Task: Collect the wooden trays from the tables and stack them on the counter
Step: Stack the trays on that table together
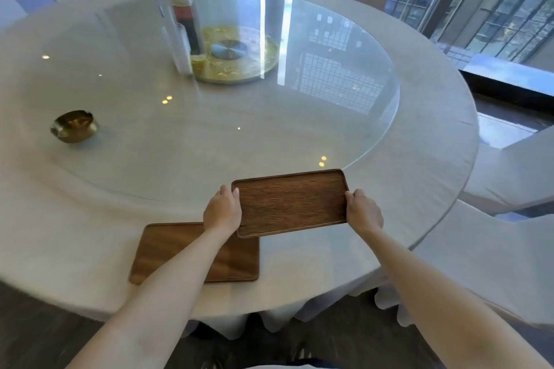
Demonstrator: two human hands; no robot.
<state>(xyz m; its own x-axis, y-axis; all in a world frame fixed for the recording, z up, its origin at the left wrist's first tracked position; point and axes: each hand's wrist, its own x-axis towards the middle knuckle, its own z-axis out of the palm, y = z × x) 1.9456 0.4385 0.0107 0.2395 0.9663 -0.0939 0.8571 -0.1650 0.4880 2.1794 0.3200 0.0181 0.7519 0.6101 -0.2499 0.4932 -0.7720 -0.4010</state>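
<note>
We grip the dark wooden tray point(292, 203) by its short ends, left hand point(222, 212) and right hand point(364, 212) both clamped; it looks stiff, light, smooth-rimmed.

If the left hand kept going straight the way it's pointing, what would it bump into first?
The left hand already grips the held wooden tray. Beyond it, its line runs over bare glass turntable, probably toward the gold centre plate, though depth is unclear.
</note>
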